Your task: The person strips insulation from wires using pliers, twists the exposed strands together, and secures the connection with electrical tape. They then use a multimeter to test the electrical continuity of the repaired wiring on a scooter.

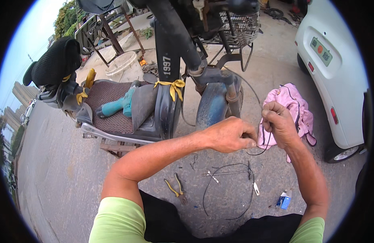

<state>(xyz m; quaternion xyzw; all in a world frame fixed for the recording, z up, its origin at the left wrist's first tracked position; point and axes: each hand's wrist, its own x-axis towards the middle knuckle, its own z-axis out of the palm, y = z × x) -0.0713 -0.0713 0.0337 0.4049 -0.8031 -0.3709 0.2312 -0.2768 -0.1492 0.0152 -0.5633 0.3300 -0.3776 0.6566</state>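
A thin black cable (255,90) runs from the scooter's front end to my hands. My right hand (278,120) pinches it between thumb and fingers. Close by on the left, my left hand (232,135) is closed with thumb and forefinger together at the same cable, whose slack hangs in a small loop below the hands. Both hands are in front of the scooter's front wheel (212,104), which has a dusty blue side. Exactly where the cable's end lies between my fingers is hard to make out.
Pliers (179,189) with yellow handles, a loose black cable (204,199), a thin rod (231,173) and a small blue box (283,200) lie on the ground. A teal power tool (119,106) rests on the scooter's footboard. Pink cloth (302,117) and a white car (336,73) are at right.
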